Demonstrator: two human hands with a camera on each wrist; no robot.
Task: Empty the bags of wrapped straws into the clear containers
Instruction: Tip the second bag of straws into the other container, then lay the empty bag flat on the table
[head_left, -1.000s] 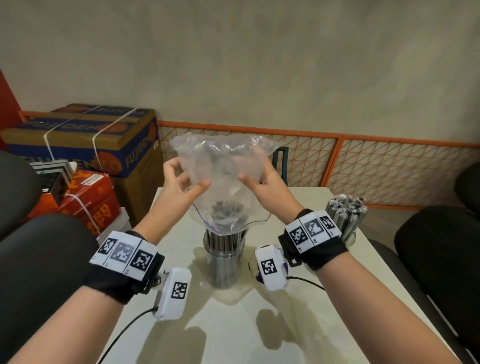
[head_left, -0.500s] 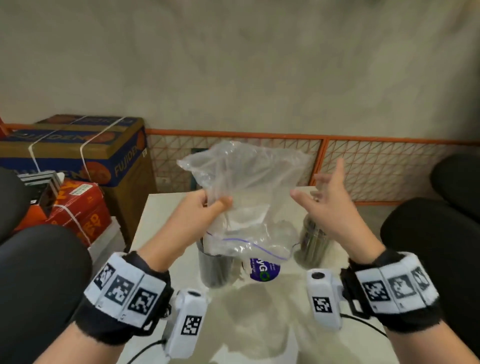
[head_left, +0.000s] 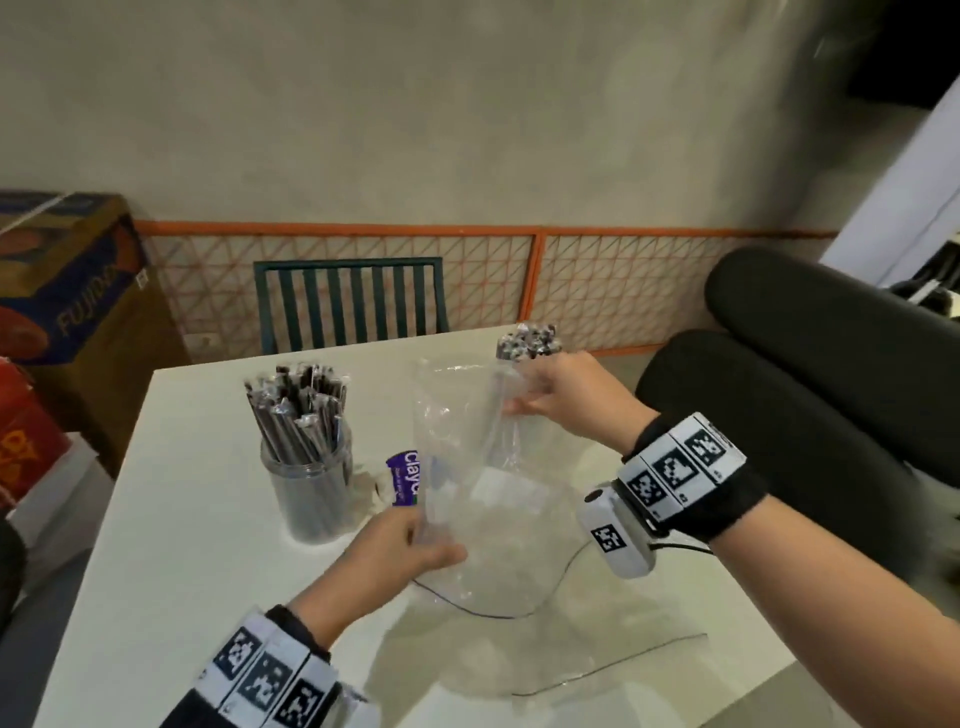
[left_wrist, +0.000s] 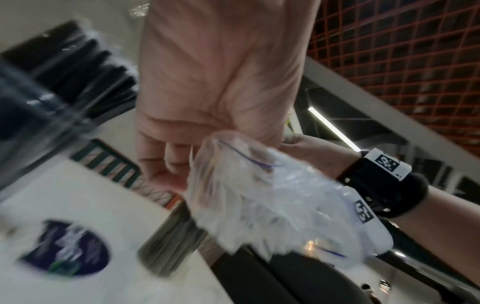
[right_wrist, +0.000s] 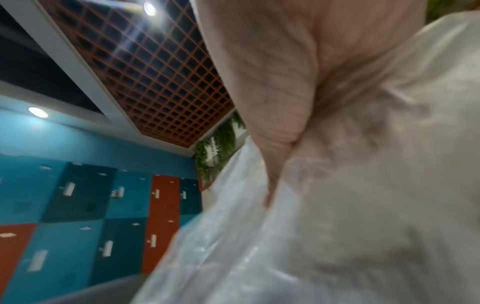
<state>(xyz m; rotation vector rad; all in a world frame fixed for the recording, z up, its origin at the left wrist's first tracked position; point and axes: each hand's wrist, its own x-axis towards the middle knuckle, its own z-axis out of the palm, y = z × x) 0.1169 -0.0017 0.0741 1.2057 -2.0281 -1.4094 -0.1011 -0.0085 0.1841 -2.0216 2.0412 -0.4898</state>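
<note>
An empty clear zip bag (head_left: 470, 499) hangs over the white table (head_left: 197, 571) between my two hands. My left hand (head_left: 410, 540) pinches its near left edge by the blue zip line. My right hand (head_left: 545, 400) grips the bag's far upper side. In the left wrist view the crumpled bag (left_wrist: 254, 197) bunches under my left hand (left_wrist: 182, 164). In the right wrist view the plastic (right_wrist: 311, 236) drapes over my right hand (right_wrist: 270, 144). A clear container (head_left: 309, 483) full of wrapped dark straws (head_left: 298, 410) stands left of the bag. A second container of straws (head_left: 527, 347) shows behind my right hand.
A purple label (head_left: 406, 478) lies on the table beside the left container. A green slatted chair (head_left: 350, 304) stands at the far edge. Cardboard boxes (head_left: 67, 291) sit at the left, black cushioned seats (head_left: 810, 395) at the right. A cable (head_left: 613, 670) crosses the near table.
The bag has come down from above the left container and moved right, empty. My right hand, off the bag half a second ago, now grips its far side. The head view tilted down.
</note>
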